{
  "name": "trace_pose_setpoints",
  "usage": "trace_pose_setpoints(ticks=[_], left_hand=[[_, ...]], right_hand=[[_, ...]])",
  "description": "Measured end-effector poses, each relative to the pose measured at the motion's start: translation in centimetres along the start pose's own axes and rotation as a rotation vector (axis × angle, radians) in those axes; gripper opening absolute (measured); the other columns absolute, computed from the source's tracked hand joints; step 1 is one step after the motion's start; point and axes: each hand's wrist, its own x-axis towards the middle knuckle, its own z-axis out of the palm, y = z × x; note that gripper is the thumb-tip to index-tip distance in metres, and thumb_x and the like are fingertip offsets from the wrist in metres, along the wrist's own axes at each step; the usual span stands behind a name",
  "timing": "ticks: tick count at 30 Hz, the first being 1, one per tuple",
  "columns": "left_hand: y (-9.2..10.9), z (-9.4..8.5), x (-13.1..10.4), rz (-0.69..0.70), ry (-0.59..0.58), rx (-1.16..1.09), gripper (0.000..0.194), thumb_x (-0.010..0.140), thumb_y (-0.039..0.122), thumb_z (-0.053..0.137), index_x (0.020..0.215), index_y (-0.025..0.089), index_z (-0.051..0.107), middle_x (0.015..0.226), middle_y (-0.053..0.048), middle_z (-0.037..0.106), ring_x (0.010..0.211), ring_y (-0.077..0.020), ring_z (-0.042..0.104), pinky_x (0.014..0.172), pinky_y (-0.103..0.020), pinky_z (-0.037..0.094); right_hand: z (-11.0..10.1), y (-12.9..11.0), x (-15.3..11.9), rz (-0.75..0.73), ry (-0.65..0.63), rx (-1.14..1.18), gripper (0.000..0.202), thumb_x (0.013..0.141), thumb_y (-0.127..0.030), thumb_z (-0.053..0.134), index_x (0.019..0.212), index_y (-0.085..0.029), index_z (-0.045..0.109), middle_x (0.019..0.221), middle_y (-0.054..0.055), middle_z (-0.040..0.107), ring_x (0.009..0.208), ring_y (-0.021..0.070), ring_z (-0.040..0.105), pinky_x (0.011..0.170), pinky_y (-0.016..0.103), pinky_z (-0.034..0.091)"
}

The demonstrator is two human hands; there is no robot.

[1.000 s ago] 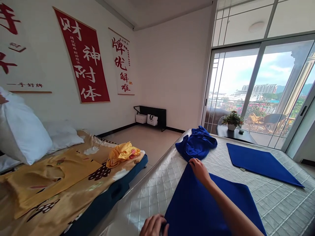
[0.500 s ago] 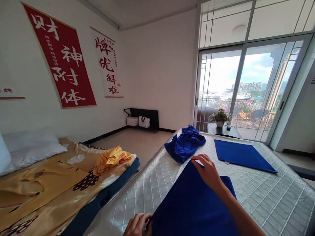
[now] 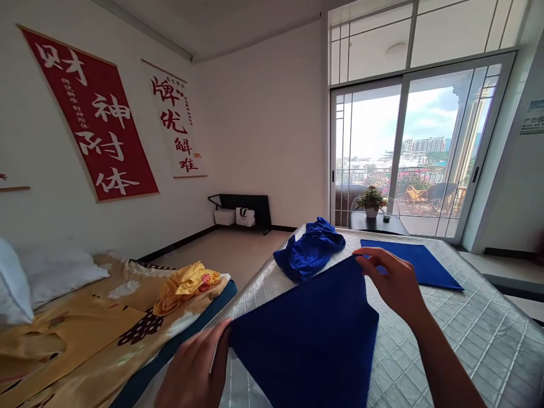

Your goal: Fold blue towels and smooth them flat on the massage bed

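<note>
A plain dark blue cloth point(image 3: 306, 334) is stretched between my two hands, over the near part of a silvery quilted surface point(image 3: 263, 294). My left hand point(image 3: 193, 365) pinches its left corner between thumb and fingers. At the upper right corner my right hand point(image 3: 393, 283) grips the edge the same way. Below that hand the cloth's right side hangs with a bend in it. Behind it lies a crumpled blue cloth point(image 3: 312, 246). A flat, neatly folded blue cloth point(image 3: 433, 263) rests to the right, partly hidden by my right hand.
On the left is a bed with a patterned tan cover point(image 3: 123, 345), a bunched yellow cloth point(image 3: 187, 286) and white pillows point(image 3: 59, 272). A dark table point(image 3: 389, 224) with a potted plant point(image 3: 372, 201) stands beyond, before sliding glass doors point(image 3: 365, 147).
Both hands have risen with the cloth, and its top edge is now pulled taut between them. My right hand has moved right, my left hand up and left. The view has shifted slightly.
</note>
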Motion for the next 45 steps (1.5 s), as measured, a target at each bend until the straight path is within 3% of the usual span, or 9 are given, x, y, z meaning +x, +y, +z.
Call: trace_pose_setpoints(ticks=[6, 10, 20, 25, 29, 32, 38, 42, 45], left_hand=[[4.5, -3.7, 7.9, 0.002, 0.257, 0.025, 0.030, 0.103, 0.046, 0.049, 0.115, 0.026, 0.068, 0.108, -0.005, 0.076, 0.104, -0.0251, 0.070, 0.100, -0.043, 0.052], [6.5, -4.6, 11.0, 0.010, 0.289, 0.020, 0.043, 0.105, 0.055, 0.041, 0.108, 0.025, 0.071, 0.100, -0.005, 0.074, 0.099, -0.0255, 0.068, 0.095, -0.044, 0.053], [7.4, -3.1, 13.4, 0.001, 0.310, 0.005, 0.032, 0.104, 0.044, 0.049, 0.112, 0.024, 0.074, 0.106, -0.006, 0.075, 0.097, -0.0238, 0.068, 0.092, -0.037, 0.051], [8.9, -4.5, 13.8, -0.077, 0.245, -0.187, 0.036, 0.099, 0.053, 0.050, 0.100, 0.024, 0.072, 0.097, -0.005, 0.076, 0.094, -0.0245, 0.070, 0.087, -0.037, 0.054], [10.8, -6.3, 13.9, -0.193, 0.068, -0.479, 0.023, 0.092, 0.048, 0.063, 0.097, 0.027, 0.072, 0.089, 0.000, 0.075, 0.082, -0.0195, 0.070, 0.078, -0.031, 0.056], [12.7, -7.2, 14.0, -0.207, -0.141, -0.870, 0.017, 0.089, 0.043, 0.069, 0.092, 0.026, 0.073, 0.084, 0.001, 0.074, 0.076, -0.0161, 0.068, 0.070, -0.025, 0.057], [18.3, -7.5, 14.8, 0.042, -0.492, -1.505, 0.016, 0.093, 0.032, 0.071, 0.105, 0.025, 0.080, 0.093, -0.003, 0.076, 0.084, -0.0152, 0.068, 0.075, -0.024, 0.057], [20.9, -6.9, 14.8, 0.164, -0.590, -1.651, 0.018, 0.094, 0.028, 0.070, 0.108, 0.025, 0.081, 0.097, -0.005, 0.076, 0.087, -0.0159, 0.069, 0.081, -0.026, 0.057], [20.8, -5.8, 14.1, 0.077, -0.602, -1.633, 0.015, 0.094, 0.028, 0.070, 0.102, 0.026, 0.082, 0.097, -0.005, 0.075, 0.088, -0.0164, 0.070, 0.080, -0.025, 0.058]], right_hand=[[-5.1, -0.8, -0.2, -0.005, 0.203, -0.125, 0.026, 0.093, -0.050, 0.065, 0.106, -0.028, 0.074, 0.092, 0.001, 0.075, 0.076, 0.0149, 0.068, 0.057, 0.023, 0.053], [-6.7, -0.5, -0.3, 0.012, 0.292, -0.128, 0.028, 0.091, -0.051, 0.068, 0.106, -0.028, 0.073, 0.092, 0.002, 0.075, 0.078, 0.0163, 0.069, 0.062, 0.026, 0.053], [-7.0, -1.2, 0.0, 0.132, 0.377, -0.165, 0.032, 0.087, -0.055, 0.070, 0.101, -0.027, 0.075, 0.060, -0.007, 0.055, 0.053, 0.0104, 0.052, 0.057, 0.025, 0.047], [-7.5, -1.3, 0.2, 0.097, 0.429, -0.218, 0.032, 0.087, -0.057, 0.067, 0.099, -0.028, 0.077, 0.083, -0.002, 0.063, 0.062, 0.0105, 0.056, 0.062, 0.027, 0.051], [-8.2, -1.8, 0.3, 0.273, 0.518, -0.273, 0.041, 0.085, -0.061, 0.068, 0.107, -0.027, 0.076, 0.060, -0.006, 0.055, 0.052, 0.0110, 0.051, 0.055, 0.026, 0.046], [-8.6, -2.0, 0.5, 0.414, 0.618, -0.082, 0.048, 0.083, -0.060, 0.070, 0.113, -0.023, 0.072, 0.062, -0.004, 0.063, 0.049, 0.0131, 0.056, 0.050, 0.027, 0.048], [-10.8, -1.2, 0.4, 0.350, 0.812, 0.113, 0.039, 0.080, -0.045, 0.074, 0.109, -0.019, 0.066, 0.085, 0.004, 0.074, 0.074, 0.0201, 0.071, 0.072, 0.037, 0.060], [-12.7, -0.2, 0.6, 0.373, 0.761, -0.050, 0.039, 0.087, -0.048, 0.065, 0.110, -0.017, 0.065, 0.099, 0.012, 0.075, 0.087, 0.0255, 0.073, 0.086, 0.048, 0.058], [-12.5, 2.0, 1.8, 0.399, 0.614, -0.156, 0.040, 0.085, -0.051, 0.064, 0.112, -0.021, 0.064, 0.101, 0.011, 0.076, 0.097, 0.0275, 0.073, 0.092, 0.048, 0.055]])
